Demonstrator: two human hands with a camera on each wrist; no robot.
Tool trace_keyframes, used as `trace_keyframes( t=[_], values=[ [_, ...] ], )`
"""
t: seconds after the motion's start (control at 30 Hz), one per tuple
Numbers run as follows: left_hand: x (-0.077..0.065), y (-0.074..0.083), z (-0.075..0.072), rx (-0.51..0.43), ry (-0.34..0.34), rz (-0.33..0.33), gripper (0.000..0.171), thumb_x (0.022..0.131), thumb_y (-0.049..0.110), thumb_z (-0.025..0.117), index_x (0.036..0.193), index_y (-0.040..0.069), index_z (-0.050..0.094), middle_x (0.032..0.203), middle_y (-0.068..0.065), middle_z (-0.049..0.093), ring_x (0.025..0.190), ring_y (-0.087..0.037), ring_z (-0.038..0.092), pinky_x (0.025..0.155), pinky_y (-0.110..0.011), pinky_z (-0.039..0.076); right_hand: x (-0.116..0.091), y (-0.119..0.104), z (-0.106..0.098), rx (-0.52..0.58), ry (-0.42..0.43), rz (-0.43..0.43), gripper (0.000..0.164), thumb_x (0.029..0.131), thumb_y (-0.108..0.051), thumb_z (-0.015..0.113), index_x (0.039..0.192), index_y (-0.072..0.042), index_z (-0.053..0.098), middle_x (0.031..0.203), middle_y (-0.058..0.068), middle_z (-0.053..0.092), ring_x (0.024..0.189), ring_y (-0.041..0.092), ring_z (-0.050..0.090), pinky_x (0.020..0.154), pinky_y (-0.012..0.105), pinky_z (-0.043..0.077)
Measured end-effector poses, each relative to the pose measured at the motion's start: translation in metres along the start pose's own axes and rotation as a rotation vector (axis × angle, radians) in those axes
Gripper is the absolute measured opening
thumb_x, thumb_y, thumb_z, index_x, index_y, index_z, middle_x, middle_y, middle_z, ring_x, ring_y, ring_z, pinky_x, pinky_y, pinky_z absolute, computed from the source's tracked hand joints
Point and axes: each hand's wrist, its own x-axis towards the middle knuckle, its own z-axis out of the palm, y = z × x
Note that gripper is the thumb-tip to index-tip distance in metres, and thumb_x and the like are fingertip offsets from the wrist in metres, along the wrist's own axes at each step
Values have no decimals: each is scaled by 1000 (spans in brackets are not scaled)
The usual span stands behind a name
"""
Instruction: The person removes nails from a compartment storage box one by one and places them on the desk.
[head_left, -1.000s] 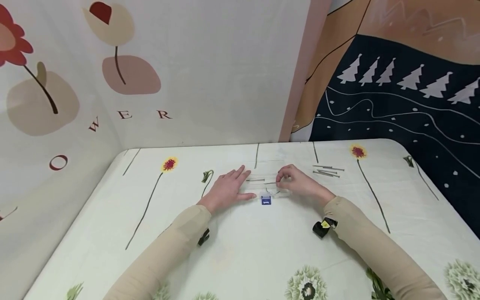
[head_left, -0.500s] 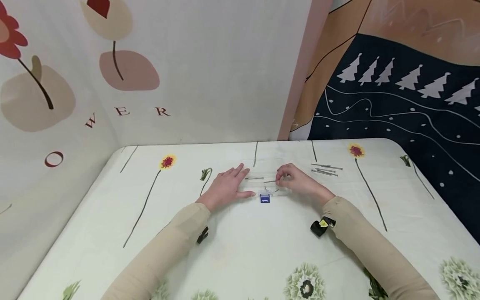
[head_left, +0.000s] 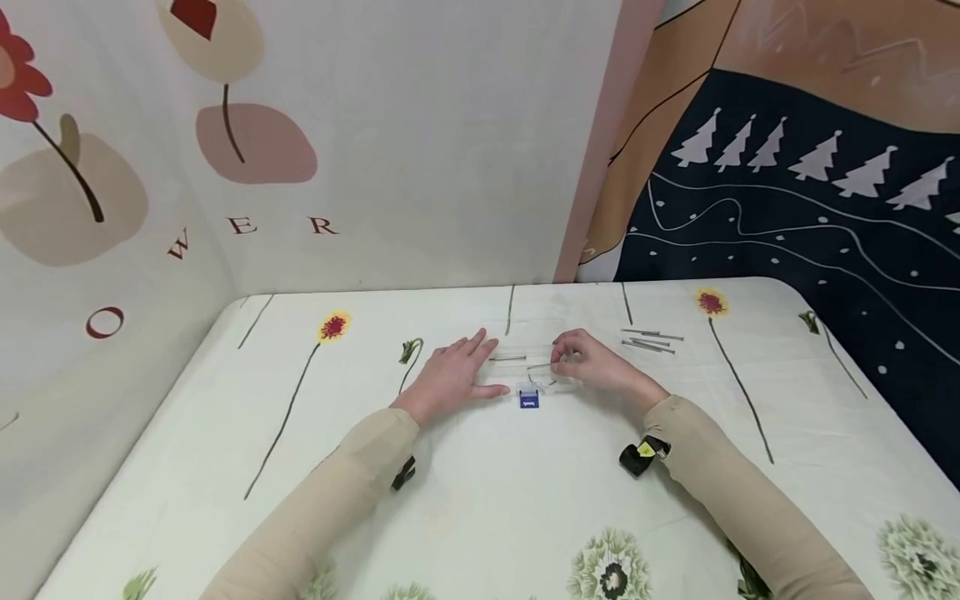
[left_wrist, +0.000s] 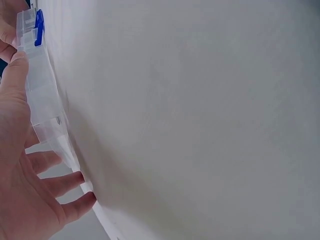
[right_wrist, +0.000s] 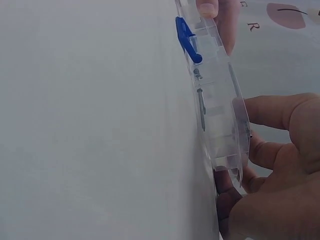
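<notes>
Pinching a thin metal nail (head_left: 537, 367), the right hand (head_left: 600, 367) is at the right end of a clear plastic box (left_wrist: 42, 92). The left hand (head_left: 450, 383) spreads its fingers at the box's left end, grasping nothing, its thumb touching the box. The held nail's long axis runs left to right along the box, free end pointing left; the clear plastic makes it hard to tell whether it already sits within a compartment. Another nail (head_left: 508, 358) lies in the box's left half. A blue latch (head_left: 529, 399) is on the box's near side; loose nails (head_left: 651, 342) lie right of the box on the surface (head_left: 465, 500). The step looks like placing the nail; next seems to call for lowering, then releasing it, box held steady.
</notes>
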Motion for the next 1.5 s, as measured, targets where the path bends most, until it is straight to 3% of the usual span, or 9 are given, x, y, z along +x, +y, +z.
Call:
trace_keyframes(
  t=[0.3, 0.63, 0.93, 1.27, 1.5],
  values=[
    [-2, -2, -2, -1, 25, 0, 85, 90, 63, 52, 152, 10, 30, 157, -15, 22, 136, -38, 33, 106, -54, 32, 5, -8, -11, -60, -24, -48, 9, 93, -8, 60, 94, 1, 62, 118, 20, 55, 109, 34, 46, 98, 50, 33],
    [0, -1, 0, -16, 11, 6, 85, 89, 63, 54, 152, 10, 31, 157, -14, 21, 137, -38, 31, 106, -54, 31, -13, -10, -42, -91, 52, 61, 11, 95, -11, 57, 100, -2, 60, 125, 20, 55, 125, 39, 42, 105, 56, 28],
    [0, -1, -1, -31, -7, 12, 86, 90, 63, 53, 153, 10, 29, 158, -15, 19, 138, -39, 29, 107, -55, 30, -30, 5, -66, -131, 129, 59, 11, 96, -8, 57, 100, 2, 59, 123, 24, 53, 125, 42, 40, 105, 58, 28],
    [0, -2, 0, -38, -7, 4, 86, 89, 63, 53, 153, 10, 29, 158, -14, 19, 138, -38, 29, 107, -54, 29, -46, 22, -88, -250, 192, 145, 16, 96, -13, 58, 103, 1, 61, 129, 27, 49, 125, 45, 38, 100, 58, 31],
    [0, -2, 1, -41, -7, 9, 86, 90, 63, 53, 152, 9, 29, 158, -15, 20, 138, -39, 29, 107, -55, 30, -53, 36, -97, -324, 201, 171, 17, 95, -15, 59, 102, -1, 62, 125, 26, 53, 125, 50, 37, 97, 70, 25]
  ],
)
